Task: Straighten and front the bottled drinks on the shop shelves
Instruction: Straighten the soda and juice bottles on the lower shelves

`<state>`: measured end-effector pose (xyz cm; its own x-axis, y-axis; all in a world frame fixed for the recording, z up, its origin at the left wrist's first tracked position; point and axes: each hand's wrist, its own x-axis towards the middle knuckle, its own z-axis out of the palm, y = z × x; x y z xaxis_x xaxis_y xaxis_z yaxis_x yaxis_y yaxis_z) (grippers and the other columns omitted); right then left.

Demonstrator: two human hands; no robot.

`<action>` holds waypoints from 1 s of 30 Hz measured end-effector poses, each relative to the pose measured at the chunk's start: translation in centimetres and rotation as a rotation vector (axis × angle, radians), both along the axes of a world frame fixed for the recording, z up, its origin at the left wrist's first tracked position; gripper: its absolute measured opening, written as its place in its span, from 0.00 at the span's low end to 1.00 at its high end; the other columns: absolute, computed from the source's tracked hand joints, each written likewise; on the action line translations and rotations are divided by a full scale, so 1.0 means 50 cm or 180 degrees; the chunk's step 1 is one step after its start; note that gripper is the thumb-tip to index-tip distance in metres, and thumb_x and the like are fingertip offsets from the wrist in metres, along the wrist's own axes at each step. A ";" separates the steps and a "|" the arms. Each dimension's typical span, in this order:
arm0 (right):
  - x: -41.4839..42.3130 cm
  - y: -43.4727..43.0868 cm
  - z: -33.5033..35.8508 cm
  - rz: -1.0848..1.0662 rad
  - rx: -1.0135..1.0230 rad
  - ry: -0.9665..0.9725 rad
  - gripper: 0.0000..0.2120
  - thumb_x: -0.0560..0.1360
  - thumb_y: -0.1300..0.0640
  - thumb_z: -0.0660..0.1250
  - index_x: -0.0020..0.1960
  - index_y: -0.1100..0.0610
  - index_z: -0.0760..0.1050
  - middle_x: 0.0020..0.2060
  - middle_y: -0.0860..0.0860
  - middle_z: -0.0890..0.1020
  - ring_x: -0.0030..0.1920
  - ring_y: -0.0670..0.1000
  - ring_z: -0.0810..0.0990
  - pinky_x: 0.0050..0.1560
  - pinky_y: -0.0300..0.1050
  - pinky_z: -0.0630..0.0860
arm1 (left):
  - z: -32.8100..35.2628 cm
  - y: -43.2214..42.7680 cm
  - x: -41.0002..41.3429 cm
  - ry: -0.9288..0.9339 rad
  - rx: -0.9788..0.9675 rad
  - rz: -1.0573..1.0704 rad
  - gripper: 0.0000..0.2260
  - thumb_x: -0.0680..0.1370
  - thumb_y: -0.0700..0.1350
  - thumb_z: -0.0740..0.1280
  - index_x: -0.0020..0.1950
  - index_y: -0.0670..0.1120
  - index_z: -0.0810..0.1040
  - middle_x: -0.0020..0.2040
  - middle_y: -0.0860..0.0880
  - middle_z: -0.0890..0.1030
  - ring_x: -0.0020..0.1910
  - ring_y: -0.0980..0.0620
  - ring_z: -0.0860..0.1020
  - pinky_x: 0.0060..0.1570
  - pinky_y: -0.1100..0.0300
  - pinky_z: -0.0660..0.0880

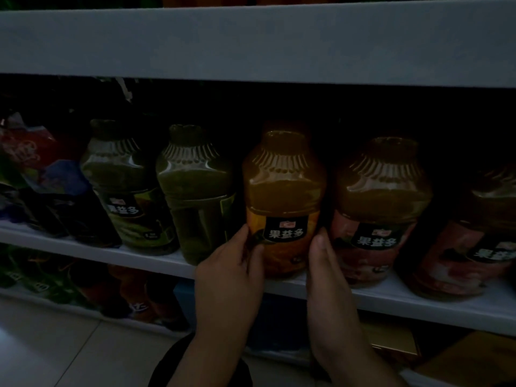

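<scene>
An orange juice bottle [283, 196] stands upright at the front of the white middle shelf [418, 297], its black label facing me. My left hand [231, 272] grips its lower left side, fingers curled round the base. My right hand [326, 272] presses against its lower right side, thumb up along the label; its fingers are hidden between this bottle and the pink-labelled bottle [377, 213]. To the left stand two green bottles: one [195, 196] with its label turned sideways, the other [125, 185] with its label facing forward.
Another pink-labelled bottle [474, 238] stands at the far right. Dark packets [42, 177] lean at the left end of the shelf. The shelf above [251, 43] overhangs the bottle tops. More goods sit on the lower shelf [83, 289]. The pale floor [55, 344] lies below.
</scene>
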<state>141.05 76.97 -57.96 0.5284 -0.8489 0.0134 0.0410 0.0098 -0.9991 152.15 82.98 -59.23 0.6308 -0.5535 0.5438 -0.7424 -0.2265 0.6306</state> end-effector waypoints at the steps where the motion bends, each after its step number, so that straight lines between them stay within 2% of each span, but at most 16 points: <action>1: 0.005 0.002 0.000 -0.0015 -0.0052 0.0001 0.40 0.60 0.18 0.52 0.70 0.28 0.54 0.69 0.27 0.59 0.69 0.34 0.58 0.68 0.42 0.58 | -0.002 -0.003 0.002 0.0072 -0.0092 -0.0037 0.18 0.77 0.46 0.68 0.67 0.47 0.76 0.53 0.55 0.82 0.49 0.62 0.78 0.48 0.68 0.74; 3: 0.016 0.017 0.000 0.0009 -0.0083 0.0069 0.39 0.59 0.17 0.51 0.68 0.25 0.53 0.70 0.28 0.56 0.68 0.32 0.58 0.68 0.42 0.58 | 0.002 -0.016 0.011 0.0218 -0.0145 -0.0144 0.20 0.77 0.44 0.67 0.69 0.47 0.73 0.54 0.56 0.80 0.49 0.63 0.77 0.48 0.71 0.72; 5: 0.024 0.034 -0.002 -0.0031 -0.0034 0.0145 0.36 0.55 0.16 0.51 0.62 0.20 0.51 0.70 0.25 0.53 0.63 0.24 0.56 0.61 0.33 0.58 | 0.001 -0.026 0.026 0.0296 -0.0173 -0.0282 0.20 0.77 0.43 0.67 0.70 0.48 0.73 0.53 0.54 0.82 0.49 0.62 0.78 0.47 0.69 0.75; 6: 0.026 0.038 -0.005 -0.0080 -0.0043 0.0155 0.36 0.54 0.16 0.51 0.61 0.19 0.50 0.69 0.25 0.53 0.62 0.22 0.55 0.59 0.31 0.57 | -0.002 -0.027 0.031 0.0337 -0.0169 -0.0345 0.20 0.77 0.45 0.66 0.70 0.49 0.73 0.51 0.54 0.83 0.48 0.63 0.79 0.47 0.67 0.76; 8: 0.029 0.039 -0.015 -0.0184 -0.0127 0.0149 0.35 0.55 0.16 0.51 0.62 0.19 0.51 0.70 0.25 0.53 0.67 0.28 0.56 0.64 0.36 0.56 | -0.009 -0.024 0.036 0.0388 -0.0108 -0.0460 0.23 0.77 0.48 0.66 0.72 0.50 0.70 0.51 0.55 0.83 0.48 0.63 0.79 0.47 0.64 0.78; 10: 0.030 0.039 -0.021 -0.0269 -0.0191 0.0091 0.31 0.57 0.16 0.50 0.59 0.18 0.54 0.70 0.27 0.54 0.69 0.32 0.56 0.68 0.42 0.56 | -0.017 -0.018 0.035 0.0549 -0.0098 -0.0599 0.24 0.77 0.47 0.67 0.73 0.50 0.68 0.56 0.55 0.81 0.52 0.64 0.79 0.51 0.62 0.78; 12: 0.030 0.040 -0.028 -0.0356 -0.0175 0.0083 0.26 0.59 0.17 0.50 0.57 0.17 0.56 0.70 0.27 0.56 0.68 0.29 0.57 0.66 0.40 0.57 | -0.023 -0.008 0.037 0.0726 -0.0306 -0.0759 0.22 0.77 0.45 0.68 0.71 0.50 0.71 0.57 0.56 0.81 0.53 0.65 0.78 0.52 0.65 0.77; 13: 0.030 0.041 -0.030 -0.0403 -0.0179 0.0109 0.25 0.59 0.18 0.50 0.56 0.17 0.57 0.69 0.26 0.57 0.65 0.26 0.57 0.63 0.37 0.59 | -0.024 -0.002 0.040 0.0646 -0.0514 -0.0601 0.19 0.76 0.45 0.68 0.67 0.50 0.74 0.55 0.57 0.81 0.52 0.65 0.79 0.50 0.66 0.77; 15: 0.031 0.039 -0.035 -0.0523 -0.0213 0.0130 0.24 0.61 0.19 0.50 0.57 0.17 0.58 0.67 0.25 0.60 0.61 0.22 0.57 0.57 0.34 0.61 | -0.022 0.003 0.053 0.0150 -0.0923 0.0362 0.17 0.74 0.46 0.68 0.63 0.48 0.77 0.53 0.55 0.79 0.51 0.62 0.77 0.50 0.71 0.74; 17: 0.032 0.036 -0.041 -0.0666 -0.0180 0.0053 0.23 0.63 0.22 0.52 0.58 0.19 0.61 0.65 0.26 0.63 0.61 0.23 0.59 0.55 0.33 0.61 | -0.015 -0.011 0.065 0.0068 -0.1293 0.1040 0.21 0.73 0.48 0.68 0.65 0.45 0.72 0.59 0.50 0.71 0.57 0.56 0.70 0.54 0.70 0.68; 20: 0.034 0.039 -0.049 -0.0692 -0.0149 -0.0047 0.22 0.66 0.25 0.53 0.60 0.22 0.63 0.66 0.28 0.65 0.63 0.28 0.62 0.56 0.35 0.62 | -0.002 -0.059 0.067 0.0333 -0.1330 0.1286 0.29 0.73 0.51 0.67 0.69 0.40 0.63 0.64 0.40 0.63 0.62 0.44 0.64 0.55 0.54 0.69; 22: 0.035 0.040 -0.055 -0.0743 -0.0187 -0.0097 0.23 0.65 0.25 0.54 0.59 0.23 0.64 0.66 0.30 0.66 0.64 0.31 0.64 0.56 0.35 0.63 | -0.006 -0.080 0.068 0.0322 -0.1263 0.1384 0.34 0.72 0.54 0.69 0.70 0.40 0.59 0.64 0.38 0.62 0.62 0.41 0.63 0.56 0.47 0.71; 27: 0.028 0.020 -0.074 -0.0828 -0.0212 -0.0094 0.22 0.65 0.24 0.54 0.57 0.26 0.69 0.60 0.26 0.69 0.64 0.35 0.67 0.57 0.38 0.64 | -0.024 -0.069 0.103 -0.0044 -0.1037 0.1457 0.44 0.66 0.62 0.73 0.72 0.48 0.55 0.65 0.38 0.61 0.62 0.40 0.65 0.57 0.42 0.73; 30: 0.024 0.011 -0.087 -0.0807 -0.0257 -0.0116 0.23 0.64 0.26 0.55 0.56 0.28 0.71 0.61 0.30 0.71 0.64 0.39 0.69 0.60 0.43 0.66 | -0.007 -0.058 0.115 0.0060 -0.0942 0.1253 0.49 0.63 0.65 0.73 0.75 0.54 0.49 0.71 0.43 0.61 0.69 0.44 0.63 0.65 0.46 0.67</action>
